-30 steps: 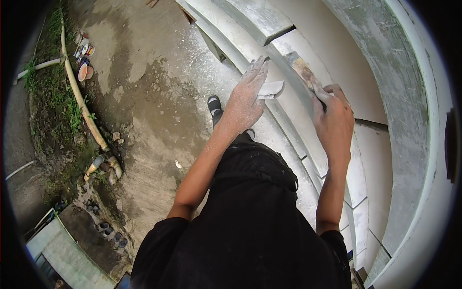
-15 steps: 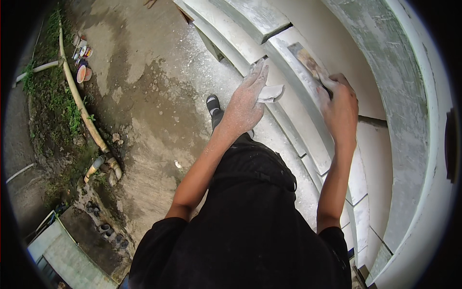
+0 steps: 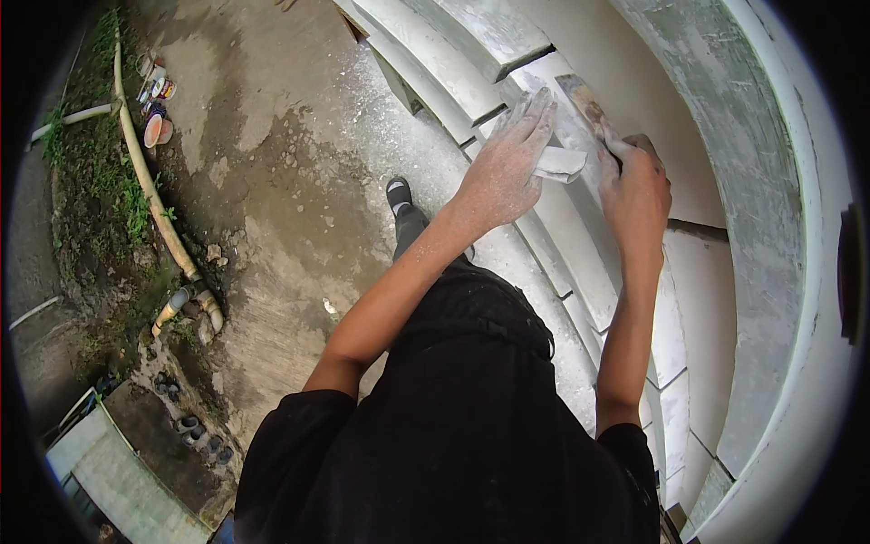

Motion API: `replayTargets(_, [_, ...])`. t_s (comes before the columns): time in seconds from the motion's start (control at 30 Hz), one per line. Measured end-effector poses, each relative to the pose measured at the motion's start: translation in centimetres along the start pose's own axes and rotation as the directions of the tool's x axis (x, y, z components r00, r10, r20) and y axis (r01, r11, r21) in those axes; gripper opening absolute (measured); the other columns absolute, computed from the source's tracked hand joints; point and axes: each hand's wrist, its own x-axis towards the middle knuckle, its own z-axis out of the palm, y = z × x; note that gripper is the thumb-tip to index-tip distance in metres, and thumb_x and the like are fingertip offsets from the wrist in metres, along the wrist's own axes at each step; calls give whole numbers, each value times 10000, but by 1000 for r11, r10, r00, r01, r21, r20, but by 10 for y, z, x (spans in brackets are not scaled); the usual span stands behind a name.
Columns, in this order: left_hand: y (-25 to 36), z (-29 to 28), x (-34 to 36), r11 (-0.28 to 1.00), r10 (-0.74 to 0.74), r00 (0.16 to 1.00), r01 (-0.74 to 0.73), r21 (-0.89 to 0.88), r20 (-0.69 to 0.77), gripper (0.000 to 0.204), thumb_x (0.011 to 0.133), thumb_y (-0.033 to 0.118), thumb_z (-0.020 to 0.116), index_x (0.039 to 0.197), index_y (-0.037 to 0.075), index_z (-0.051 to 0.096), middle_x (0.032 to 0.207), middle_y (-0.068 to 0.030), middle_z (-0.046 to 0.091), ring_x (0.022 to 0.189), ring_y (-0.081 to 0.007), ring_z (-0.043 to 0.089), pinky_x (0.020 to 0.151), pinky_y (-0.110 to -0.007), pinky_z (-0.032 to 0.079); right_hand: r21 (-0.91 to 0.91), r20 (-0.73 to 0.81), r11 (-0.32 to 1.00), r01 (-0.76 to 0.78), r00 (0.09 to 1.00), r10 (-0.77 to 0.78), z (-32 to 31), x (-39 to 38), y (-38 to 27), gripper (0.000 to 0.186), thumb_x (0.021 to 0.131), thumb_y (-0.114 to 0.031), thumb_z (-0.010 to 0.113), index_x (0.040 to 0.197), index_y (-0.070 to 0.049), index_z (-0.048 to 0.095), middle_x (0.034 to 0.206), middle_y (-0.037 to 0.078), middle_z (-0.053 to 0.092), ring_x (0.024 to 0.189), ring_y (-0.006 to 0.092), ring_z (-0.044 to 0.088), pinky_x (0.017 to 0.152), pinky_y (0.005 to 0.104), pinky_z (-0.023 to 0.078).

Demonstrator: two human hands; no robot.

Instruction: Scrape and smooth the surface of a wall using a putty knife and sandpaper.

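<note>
White dust coats my left hand point(image 3: 512, 168), which lies with its fingers stretched along the edge of a pale ledge point(image 3: 580, 240). A folded, whitish sheet that looks like sandpaper point(image 3: 560, 164) is held at its thumb side and sticks out toward the right. My right hand point(image 3: 634, 195) is closed around a putty knife point(image 3: 580, 102), its handle mostly hidden by the fingers. The flat, stained blade points away from me and rests on or just over the white ledge face beside the wall. Only a small gap separates the two hands.
Stepped white mouldings curve along my right, below a smooth wall point(image 3: 702, 281) and a grey-green band point(image 3: 752, 181). Dust whitens the ground by my sandalled foot point(image 3: 399, 192). Far left are a long pipe point(image 3: 145, 168), buckets point(image 3: 154, 130), weeds and several shoes point(image 3: 190, 429).
My left hand has moved right and slightly forward with the folded sandpaper, from the lower moulding to the ledge near the putty knife. The right hand has barely shifted.
</note>
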Motion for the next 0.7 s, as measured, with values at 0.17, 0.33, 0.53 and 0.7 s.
replayTargets(0.17, [-26, 0, 26, 978, 35, 999, -34, 208, 3, 790, 729, 5, 578, 1478, -56, 334, 1569, -258, 278, 1447, -443, 267, 1193, -560, 204, 10, 18, 999, 32, 999, -32, 2, 0, -7, 193, 884, -142, 642, 1015, -13, 702, 1042, 158, 652, 941, 385, 649, 813, 470, 510])
replayTargets(0.33, [-35, 0, 21, 958, 42, 997, -56, 281, 58, 763, 726, 10, 575, 1463, -32, 385, 1563, -213, 326, 1453, -412, 279, 1187, -592, 189, 103, 29, 995, -4, 1000, 1, 0, -3, -3, 226, 923, -176, 619, 1041, -4, 706, 1046, 187, 671, 981, 394, 637, 843, 467, 487])
replayTargets(0.53, [-38, 0, 19, 976, -5, 1000, 4, 217, 3, 833, 706, -28, 522, 1516, 56, 349, 1601, -139, 299, 1471, -387, 262, 1202, -583, 170, 71, -8, 997, 31, 1000, -31, 22, 26, -10, 247, 936, -217, 611, 1039, -16, 711, 1068, 197, 669, 983, 393, 641, 847, 463, 487])
replayTargets(0.7, [-38, 4, 20, 985, 42, 999, -38, 170, -16, 832, 707, -33, 508, 1518, 60, 349, 1604, -143, 292, 1473, -395, 252, 1197, -579, 193, 122, 25, 992, -28, 999, 25, -1, 3, 0, 237, 915, -185, 636, 1069, -16, 699, 1025, 204, 683, 954, 408, 642, 845, 455, 487])
